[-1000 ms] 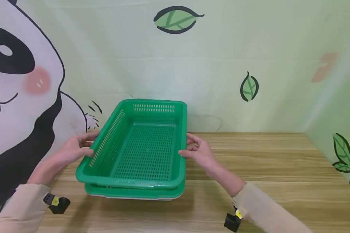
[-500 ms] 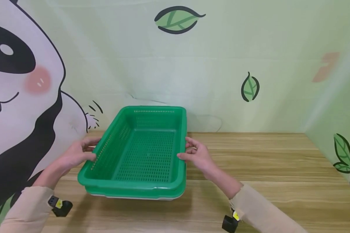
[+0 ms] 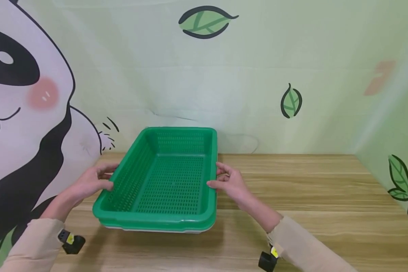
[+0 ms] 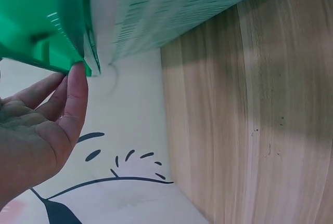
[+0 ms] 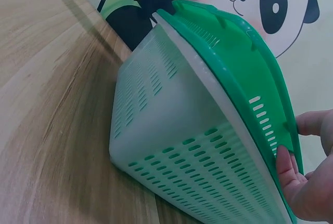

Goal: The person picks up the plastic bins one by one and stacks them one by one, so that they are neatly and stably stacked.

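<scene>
A green perforated plastic basket (image 3: 156,217) sits nested over a second green basket (image 5: 221,76), their rims close together in the head view. Outermost is a white perforated basket (image 5: 156,107), its slotted wall showing in both wrist views. My left hand (image 3: 91,182) pinches the upper basket's left rim, thumb on top and fingers underneath. On the opposite side, my right hand (image 3: 234,186) holds the right rim between thumb and fingers. In the right wrist view, a gap shows between the upper two rims near the right fingertips (image 5: 285,164).
The stack stands left of centre on a wood-grain table (image 3: 292,189). Behind it hangs a pale green backdrop (image 3: 251,75) printed with leaves and a panda (image 3: 23,113). Each sleeve cuff carries a small black camera (image 3: 268,260).
The upper basket has sunk down into the lower green one, and the gap between their front rims has closed. Both hands have lowered slightly with it, still gripping its rim.
</scene>
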The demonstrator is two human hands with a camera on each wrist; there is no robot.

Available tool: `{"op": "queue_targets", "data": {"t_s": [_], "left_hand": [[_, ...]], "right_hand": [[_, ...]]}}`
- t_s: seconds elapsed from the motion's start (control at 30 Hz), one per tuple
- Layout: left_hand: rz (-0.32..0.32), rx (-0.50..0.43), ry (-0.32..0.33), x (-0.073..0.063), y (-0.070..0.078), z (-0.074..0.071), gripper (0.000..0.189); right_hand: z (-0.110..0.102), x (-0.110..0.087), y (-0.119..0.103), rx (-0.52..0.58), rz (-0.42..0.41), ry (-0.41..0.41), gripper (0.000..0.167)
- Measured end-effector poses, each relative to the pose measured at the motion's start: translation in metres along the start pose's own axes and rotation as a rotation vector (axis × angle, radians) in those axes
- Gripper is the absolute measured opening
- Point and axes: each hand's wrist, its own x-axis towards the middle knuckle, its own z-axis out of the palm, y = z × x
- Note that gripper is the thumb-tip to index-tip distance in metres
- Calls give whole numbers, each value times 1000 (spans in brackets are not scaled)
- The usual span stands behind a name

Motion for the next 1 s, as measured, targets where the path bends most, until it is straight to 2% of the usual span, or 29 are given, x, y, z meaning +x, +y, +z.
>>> {"op": "queue_targets", "data": {"t_s": [0.53, 0.77, 1.0], "left_hand": [[23, -29, -3, 0, -8, 6, 66], [-7, -21, 3, 0, -7, 8, 66], [-40, -10, 7, -2, -8, 8, 68]], "right_hand": [[-3, -2, 3, -57, 6, -28, 70], [-4, -1, 2, -60, 32, -43, 70], [-3, -2, -1, -91, 40, -22, 68]]}}
